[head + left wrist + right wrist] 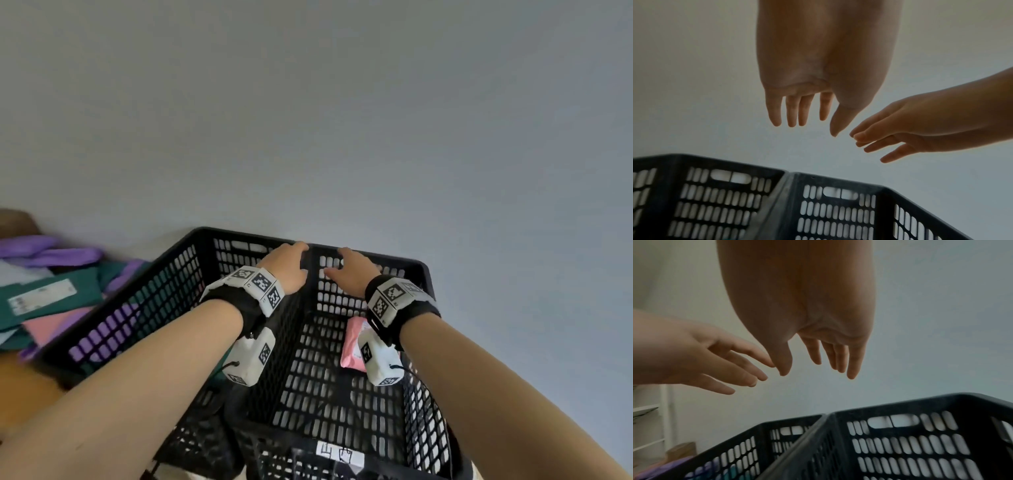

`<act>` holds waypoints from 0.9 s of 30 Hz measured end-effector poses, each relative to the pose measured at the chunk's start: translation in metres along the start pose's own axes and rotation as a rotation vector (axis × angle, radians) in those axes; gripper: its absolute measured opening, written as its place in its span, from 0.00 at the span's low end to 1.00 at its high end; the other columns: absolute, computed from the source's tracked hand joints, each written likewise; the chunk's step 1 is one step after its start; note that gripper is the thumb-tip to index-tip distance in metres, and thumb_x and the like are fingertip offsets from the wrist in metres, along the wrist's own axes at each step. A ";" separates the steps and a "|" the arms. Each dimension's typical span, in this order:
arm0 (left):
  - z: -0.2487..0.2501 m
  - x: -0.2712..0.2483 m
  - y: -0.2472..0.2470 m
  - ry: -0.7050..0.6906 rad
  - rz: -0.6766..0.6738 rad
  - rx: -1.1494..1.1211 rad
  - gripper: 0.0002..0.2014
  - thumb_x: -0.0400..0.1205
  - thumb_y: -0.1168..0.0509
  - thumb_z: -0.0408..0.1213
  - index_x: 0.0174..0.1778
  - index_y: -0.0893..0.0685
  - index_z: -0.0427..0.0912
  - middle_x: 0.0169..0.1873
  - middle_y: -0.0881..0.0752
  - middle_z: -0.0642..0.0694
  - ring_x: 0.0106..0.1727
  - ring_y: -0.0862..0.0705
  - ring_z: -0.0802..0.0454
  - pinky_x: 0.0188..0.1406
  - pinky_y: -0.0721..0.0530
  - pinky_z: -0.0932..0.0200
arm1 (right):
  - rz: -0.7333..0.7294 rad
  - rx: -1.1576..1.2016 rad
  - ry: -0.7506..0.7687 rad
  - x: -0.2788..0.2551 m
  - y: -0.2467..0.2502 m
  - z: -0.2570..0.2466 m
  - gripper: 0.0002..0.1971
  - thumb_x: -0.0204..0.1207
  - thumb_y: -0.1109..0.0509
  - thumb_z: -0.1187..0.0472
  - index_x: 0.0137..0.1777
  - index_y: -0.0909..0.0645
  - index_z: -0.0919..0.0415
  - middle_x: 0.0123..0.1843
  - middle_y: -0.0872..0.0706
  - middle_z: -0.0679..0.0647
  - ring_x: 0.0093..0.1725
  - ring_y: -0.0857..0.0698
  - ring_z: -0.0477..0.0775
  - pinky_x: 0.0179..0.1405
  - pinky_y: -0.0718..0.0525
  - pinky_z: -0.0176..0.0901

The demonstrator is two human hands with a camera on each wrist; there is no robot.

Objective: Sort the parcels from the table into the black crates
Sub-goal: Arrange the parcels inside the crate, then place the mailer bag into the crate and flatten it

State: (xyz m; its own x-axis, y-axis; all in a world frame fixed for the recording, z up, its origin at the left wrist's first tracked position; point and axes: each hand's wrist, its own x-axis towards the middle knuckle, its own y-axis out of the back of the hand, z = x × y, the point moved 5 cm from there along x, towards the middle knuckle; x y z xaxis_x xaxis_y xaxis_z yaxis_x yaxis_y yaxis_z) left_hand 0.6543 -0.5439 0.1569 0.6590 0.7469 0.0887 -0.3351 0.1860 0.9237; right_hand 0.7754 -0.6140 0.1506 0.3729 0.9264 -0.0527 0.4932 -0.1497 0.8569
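Pink parcel lying flat in the right black crate, against its far wall. Left crate touching alongside. Above both, left hand and right hand side by side, fingers loose, holding nothing. More parcels heaped on the desk, far left.

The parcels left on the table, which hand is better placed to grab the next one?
Left, probably. Both hands are empty over the crates, but the left hand is on the side where the parcels lie. The right hand would have to cross over.
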 end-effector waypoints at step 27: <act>-0.463 -0.199 0.206 0.390 0.159 0.014 0.25 0.80 0.38 0.33 0.75 0.31 0.40 0.71 0.27 0.37 0.69 0.24 0.40 0.68 0.27 0.50 | -0.135 0.012 0.197 0.042 -0.251 -0.432 0.28 0.82 0.35 0.58 0.79 0.37 0.65 0.77 0.30 0.62 0.75 0.28 0.61 0.71 0.30 0.46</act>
State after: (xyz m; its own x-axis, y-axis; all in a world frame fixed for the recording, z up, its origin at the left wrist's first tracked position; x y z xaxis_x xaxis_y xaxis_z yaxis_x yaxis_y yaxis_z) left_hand 0.1425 -0.3587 0.1571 0.2942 0.9520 0.0851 -0.4013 0.0422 0.9150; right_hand 0.3277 -0.3878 0.1546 0.1434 0.9876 -0.0643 0.5377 -0.0232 0.8428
